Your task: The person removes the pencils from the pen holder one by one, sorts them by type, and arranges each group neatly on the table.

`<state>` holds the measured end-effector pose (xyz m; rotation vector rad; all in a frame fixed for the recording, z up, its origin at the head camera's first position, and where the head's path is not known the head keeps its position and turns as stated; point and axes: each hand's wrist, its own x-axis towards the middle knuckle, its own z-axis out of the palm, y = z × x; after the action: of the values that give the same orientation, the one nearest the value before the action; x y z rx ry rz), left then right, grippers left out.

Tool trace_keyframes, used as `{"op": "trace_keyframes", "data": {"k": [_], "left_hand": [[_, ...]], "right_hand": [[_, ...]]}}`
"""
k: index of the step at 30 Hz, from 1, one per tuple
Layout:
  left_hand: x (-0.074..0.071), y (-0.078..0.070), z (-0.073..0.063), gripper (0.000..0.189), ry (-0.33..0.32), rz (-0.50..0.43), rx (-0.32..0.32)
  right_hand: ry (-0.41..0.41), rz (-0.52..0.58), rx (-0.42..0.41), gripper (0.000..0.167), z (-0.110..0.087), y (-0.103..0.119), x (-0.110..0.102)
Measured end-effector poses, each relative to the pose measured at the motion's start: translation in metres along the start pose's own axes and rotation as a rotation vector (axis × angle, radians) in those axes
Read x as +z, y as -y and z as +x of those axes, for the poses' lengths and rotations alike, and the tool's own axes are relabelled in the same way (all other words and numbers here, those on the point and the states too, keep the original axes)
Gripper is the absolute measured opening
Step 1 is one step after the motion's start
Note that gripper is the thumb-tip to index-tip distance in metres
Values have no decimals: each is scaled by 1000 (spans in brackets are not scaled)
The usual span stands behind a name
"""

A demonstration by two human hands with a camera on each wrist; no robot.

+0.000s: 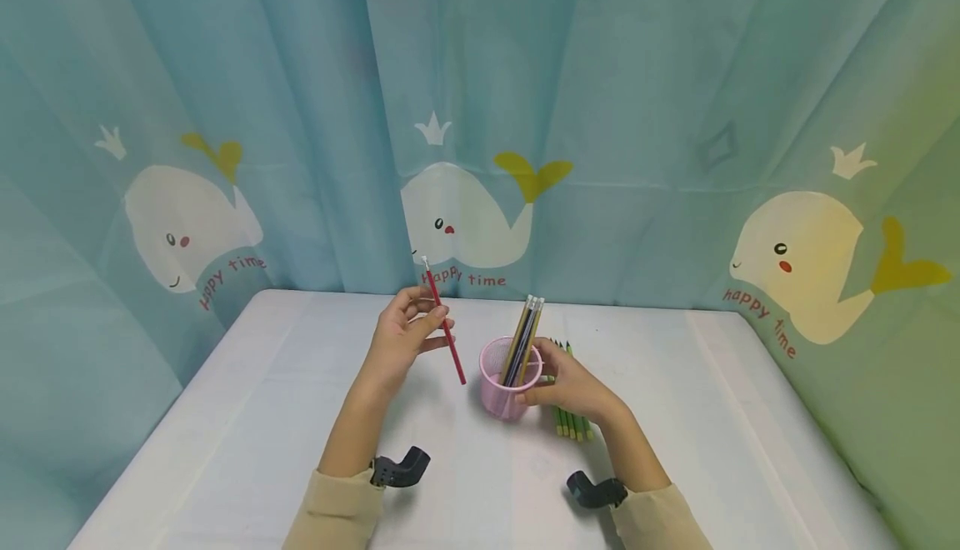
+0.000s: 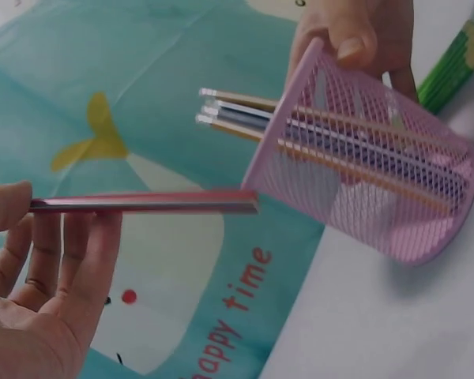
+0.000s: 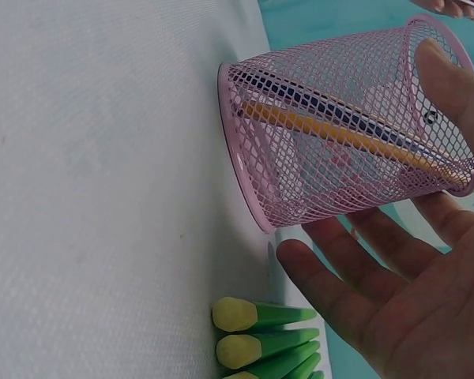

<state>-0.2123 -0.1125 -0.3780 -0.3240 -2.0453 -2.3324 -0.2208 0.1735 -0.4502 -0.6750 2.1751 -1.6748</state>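
A red pencil with a pale eraser end slants upward in my left hand, pinched between thumb and fingers. Its lower end points down beside a pink mesh pencil cup, and in the left wrist view that end overlaps the cup's rim. My right hand holds the cup from the right, thumb near the rim and fingers curving along the far side in the right wrist view. Several gold and dark pencils lean inside the cup, eraser ends up.
Several green pencils lie side by side on the white table, partly behind my right hand. A blue curtain printed with whales hangs along the table's back edge. Each wrist wears a dark camera mount.
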Motion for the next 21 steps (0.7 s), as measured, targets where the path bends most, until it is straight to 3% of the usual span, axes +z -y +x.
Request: {"op": "trace_keyframes", "data": {"k": [21], "left_hand": [[-29,40,13,31,-87,205,-211]], "right_hand": [[-10,-31,-2,76,1,2,1]]}}
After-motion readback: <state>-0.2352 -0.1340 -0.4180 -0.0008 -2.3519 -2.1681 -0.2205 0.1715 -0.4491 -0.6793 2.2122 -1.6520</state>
